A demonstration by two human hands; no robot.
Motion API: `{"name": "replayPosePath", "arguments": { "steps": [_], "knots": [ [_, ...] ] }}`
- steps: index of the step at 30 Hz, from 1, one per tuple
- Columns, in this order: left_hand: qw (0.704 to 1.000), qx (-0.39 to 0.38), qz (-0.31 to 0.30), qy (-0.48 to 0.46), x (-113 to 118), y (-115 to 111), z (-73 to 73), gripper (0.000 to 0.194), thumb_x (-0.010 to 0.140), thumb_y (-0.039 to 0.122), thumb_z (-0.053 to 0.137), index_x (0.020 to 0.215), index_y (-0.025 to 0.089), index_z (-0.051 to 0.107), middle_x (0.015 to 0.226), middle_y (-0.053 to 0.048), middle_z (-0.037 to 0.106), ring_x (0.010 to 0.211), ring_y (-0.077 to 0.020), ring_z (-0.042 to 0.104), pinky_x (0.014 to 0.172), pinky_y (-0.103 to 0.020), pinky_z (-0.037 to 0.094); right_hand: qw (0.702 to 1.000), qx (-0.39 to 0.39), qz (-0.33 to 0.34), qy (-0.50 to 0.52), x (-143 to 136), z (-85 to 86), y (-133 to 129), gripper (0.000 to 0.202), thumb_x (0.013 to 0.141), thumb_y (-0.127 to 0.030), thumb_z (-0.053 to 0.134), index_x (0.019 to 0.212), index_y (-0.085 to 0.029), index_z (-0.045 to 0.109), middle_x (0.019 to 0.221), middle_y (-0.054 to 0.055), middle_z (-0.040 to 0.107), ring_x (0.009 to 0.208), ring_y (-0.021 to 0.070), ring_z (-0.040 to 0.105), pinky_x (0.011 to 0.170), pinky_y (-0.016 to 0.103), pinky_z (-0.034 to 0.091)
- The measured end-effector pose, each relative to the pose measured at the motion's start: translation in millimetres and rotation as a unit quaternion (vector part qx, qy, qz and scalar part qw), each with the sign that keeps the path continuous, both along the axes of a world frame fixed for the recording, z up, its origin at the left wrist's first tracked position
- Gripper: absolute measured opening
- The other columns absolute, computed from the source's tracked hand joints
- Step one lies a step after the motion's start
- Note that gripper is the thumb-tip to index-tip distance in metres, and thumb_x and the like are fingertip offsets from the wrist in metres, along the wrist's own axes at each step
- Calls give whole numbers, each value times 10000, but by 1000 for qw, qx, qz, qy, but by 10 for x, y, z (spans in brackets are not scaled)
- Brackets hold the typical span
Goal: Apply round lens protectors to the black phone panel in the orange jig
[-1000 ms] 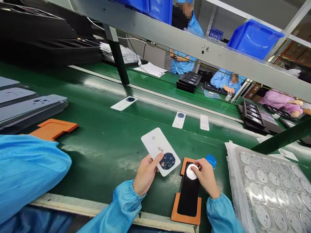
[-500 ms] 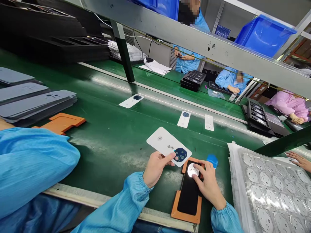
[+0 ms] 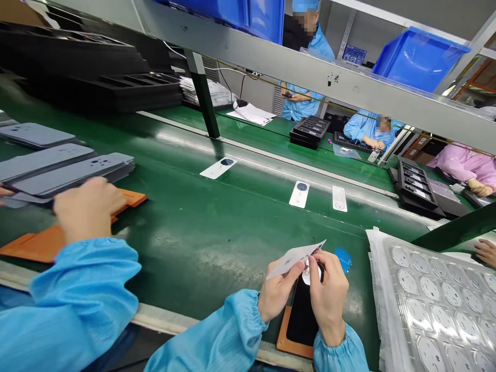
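The orange jig (image 3: 289, 347) lies at the near edge of the bench (image 3: 186, 258), with a black panel (image 3: 300, 315) in it. The left hand (image 3: 276, 293) pinches a white card (image 3: 289, 260), thumb on top. The card is tilted over the far end of the panel, not laid flat. The right hand (image 3: 330, 297) has its fingers bent in, fingertips by the card's far corner. Whether they grip the card or the white disc (image 3: 306, 275) just under it cannot be told. The disc shows at the panel's far end; whether it lies flat or is lifted is hidden.

To the right, a clear tray (image 3: 395, 287) carries rows of pale discs, many in their pockets. A blue piece (image 3: 343, 260) lies just beyond the right hand. To the left, a co-worker's hand (image 3: 88, 206) reaches over another jig (image 3: 42, 244), beside stacks of grey plates (image 3: 73, 174).

Farther out, three cards lie flat and apart: two (image 3: 219, 168) (image 3: 299, 194) bear a dark round patch, the third (image 3: 339, 199) a pale one. Past the rail, co-workers (image 3: 302, 103) (image 3: 364, 129) sit or stand near black trays (image 3: 310, 126).
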State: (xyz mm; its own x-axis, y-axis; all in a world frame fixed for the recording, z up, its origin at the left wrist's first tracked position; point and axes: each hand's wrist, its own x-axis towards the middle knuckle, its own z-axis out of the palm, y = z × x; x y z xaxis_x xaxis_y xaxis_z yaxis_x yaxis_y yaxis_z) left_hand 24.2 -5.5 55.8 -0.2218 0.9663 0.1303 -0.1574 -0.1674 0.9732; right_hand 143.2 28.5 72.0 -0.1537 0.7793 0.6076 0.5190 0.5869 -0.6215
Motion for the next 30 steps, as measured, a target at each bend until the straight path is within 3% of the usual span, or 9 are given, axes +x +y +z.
{"name": "replayPosePath", "arguments": {
  "steps": [7,14,25,30],
  "knots": [
    [997,23,13,78,-43,-23,3,355,953,409,539,1214,213,678,1064,-56,730,944,-204,670,865,-278,530,999,-11,23,31,3,3,2,136,968,-241,540,956,-172,657,1012,78,648,978,179,611,829,307,519],
    [997,45,-9,66,-40,-31,47,365,965,375,521,1266,207,642,1246,-95,657,1094,-238,634,948,-324,522,998,-12,24,53,-16,11,11,132,963,-237,545,936,-171,657,1008,81,651,979,184,619,825,317,531],
    [997,39,-4,68,-43,-33,21,361,967,368,521,1267,207,641,1248,-89,662,1079,-223,649,953,-306,519,997,-8,40,66,-1,-26,28,99,943,-173,561,961,-175,658,1030,63,649,995,167,615,850,298,525],
    [991,68,7,117,-15,-52,79,360,971,357,502,1266,202,640,1298,-100,633,1185,-241,604,997,-318,507,999,26,8,39,-27,-19,20,127,946,-147,524,975,-169,646,1028,62,646,992,161,603,847,281,504]
  ]
}}
